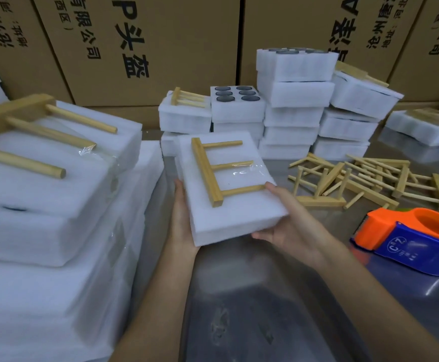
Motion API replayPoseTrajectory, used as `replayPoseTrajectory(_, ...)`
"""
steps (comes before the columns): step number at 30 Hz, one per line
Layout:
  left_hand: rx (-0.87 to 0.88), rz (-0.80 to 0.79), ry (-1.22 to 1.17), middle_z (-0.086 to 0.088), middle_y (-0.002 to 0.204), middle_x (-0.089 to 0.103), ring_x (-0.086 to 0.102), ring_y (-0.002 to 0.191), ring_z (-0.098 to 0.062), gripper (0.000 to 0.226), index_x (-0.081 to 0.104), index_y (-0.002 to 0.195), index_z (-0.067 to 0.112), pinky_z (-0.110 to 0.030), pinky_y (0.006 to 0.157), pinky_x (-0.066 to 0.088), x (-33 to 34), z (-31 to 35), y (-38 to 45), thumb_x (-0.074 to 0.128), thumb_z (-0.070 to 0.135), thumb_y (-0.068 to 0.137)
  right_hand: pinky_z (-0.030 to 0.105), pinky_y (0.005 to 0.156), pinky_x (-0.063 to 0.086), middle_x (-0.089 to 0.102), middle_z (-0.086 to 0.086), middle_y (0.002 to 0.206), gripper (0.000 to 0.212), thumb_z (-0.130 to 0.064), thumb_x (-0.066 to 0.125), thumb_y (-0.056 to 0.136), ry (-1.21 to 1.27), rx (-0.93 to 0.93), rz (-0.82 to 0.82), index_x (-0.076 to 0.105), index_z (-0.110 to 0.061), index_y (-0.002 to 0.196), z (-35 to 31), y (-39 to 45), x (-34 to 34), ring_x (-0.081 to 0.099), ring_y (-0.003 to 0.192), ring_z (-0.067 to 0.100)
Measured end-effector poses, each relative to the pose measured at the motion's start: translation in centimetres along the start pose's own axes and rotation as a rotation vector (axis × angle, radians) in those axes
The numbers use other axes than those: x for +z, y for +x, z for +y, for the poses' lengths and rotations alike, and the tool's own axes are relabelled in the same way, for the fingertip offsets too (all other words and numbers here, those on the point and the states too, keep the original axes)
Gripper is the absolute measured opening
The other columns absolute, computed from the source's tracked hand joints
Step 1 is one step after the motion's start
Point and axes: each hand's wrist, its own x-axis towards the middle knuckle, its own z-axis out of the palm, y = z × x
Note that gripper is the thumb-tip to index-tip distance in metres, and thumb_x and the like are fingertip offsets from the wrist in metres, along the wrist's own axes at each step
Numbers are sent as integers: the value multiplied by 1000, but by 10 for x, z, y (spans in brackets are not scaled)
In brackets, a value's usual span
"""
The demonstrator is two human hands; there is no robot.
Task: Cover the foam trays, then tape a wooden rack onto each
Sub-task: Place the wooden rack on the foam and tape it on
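Covered foam tray [228, 205], white and block-shaped, is held tilted above the steel table [252, 296], a three-pegged wooden rack [213, 171] stuck on top under glinting clear tape [249, 169]. Its underside is hidden. Left hand [183, 220] cups the near-left edge; right hand [289, 220] grips the right corner, thumb on top.
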Motion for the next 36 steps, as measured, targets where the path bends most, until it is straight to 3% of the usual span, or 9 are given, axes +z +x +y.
replayPoseTrajectory(4, 28, -23, -134, -6, 140, 61, 61, 125, -30, 71, 52, 144, 27, -44, 106, 45, -3, 4, 10, 26, 72, 96, 37, 84, 57, 65, 7, 130, 48, -31, 73, 86, 83, -72, -20, 61, -18, 131, -1, 10, 7, 66, 110, 24)
replayPoseTrajectory(8, 37, 43, -169, -8, 121, 70, 68, 106, -29, 43, 66, 121, 21, -44, 95, 50, -8, -2, 38, 33, 44, 105, 32, 76, 57, 67, 5, 127, 39, -27, 66, 87, 262, -189, -18, 64, -17, 125, -23, 38, 35, 66, 105, 22)
replayPoseTrajectory(10, -61, 96, -97, -17, 123, 61, 64, 105, -34, 31, 61, 109, 17, -50, 92, 48, -3, 1, 53, 38, 36, 103, 33, 81, 55, 68, 4, 123, 37, -27, 64, 89, 326, -234, -42, 63, -18, 124, -45, 61, 54, 65, 108, 24)
replayPoseTrajectory(14, -193, 127, -233, -28, 139, 52, 58, 113, -43, 34, 45, 131, 15, -61, 95, 41, -12, 9, 88, 42, 34, 104, 41, 88, 56, 65, 8, 124, 41, -26, 68, 87, 384, -305, 5, 61, -15, 126, -100, 122, 94, 61, 117, 30)
replayPoseTrajectory(19, -224, 74, -267, -29, 126, 63, 60, 116, -43, 42, 45, 140, 11, -57, 92, 45, -25, 9, 107, 44, 32, 103, 45, 88, 57, 54, 13, 121, 27, -28, 69, 88, 352, -302, 79, 58, -14, 108, -141, 209, 141, 57, 110, 31)
replayPoseTrajectory(23, -243, 54, -260, -27, 123, 66, 65, 112, -41, 41, 51, 135, 8, -54, 85, 51, -30, 9, 115, 45, 31, 102, 42, 88, 58, 48, 9, 128, 46, -42, 63, 91, 63, -178, 170, 50, -14, 126, -135, 263, 151, 55, 114, 28)
replayPoseTrajectory(28, -246, 31, -222, -26, 118, 69, 73, 99, -37, 40, 54, 134, 8, -52, 84, 51, -31, 9, 116, 43, 32, 104, 29, 64, 58, 58, 12, 91, 74, -75, 45, 85, -464, -3, 362, 47, -11, 123, -130, 274, 135, 57, 55, 24)
replayPoseTrajectory(33, -244, 38, -182, -24, 114, 71, 70, 105, -35, 38, 56, 131, 8, -50, 87, 51, -27, 11, 113, 43, 30, 103, 23, 56, 54, 64, 16, 87, 84, -75, 37, 88, -384, 16, 267, 37, -11, 142, -144, 259, 125, 64, 63, 21)
replayPoseTrajectory(36, -244, 48, -183, -24, 113, 71, 66, 110, -36, 37, 56, 130, 7, -50, 89, 50, -24, 12, 111, 42, 29, 104, 23, 52, 51, 69, 15, 95, 82, -74, 38, 89, -534, -75, 344, 38, -12, 143, -143, 251, 126, 64, 63, 21)
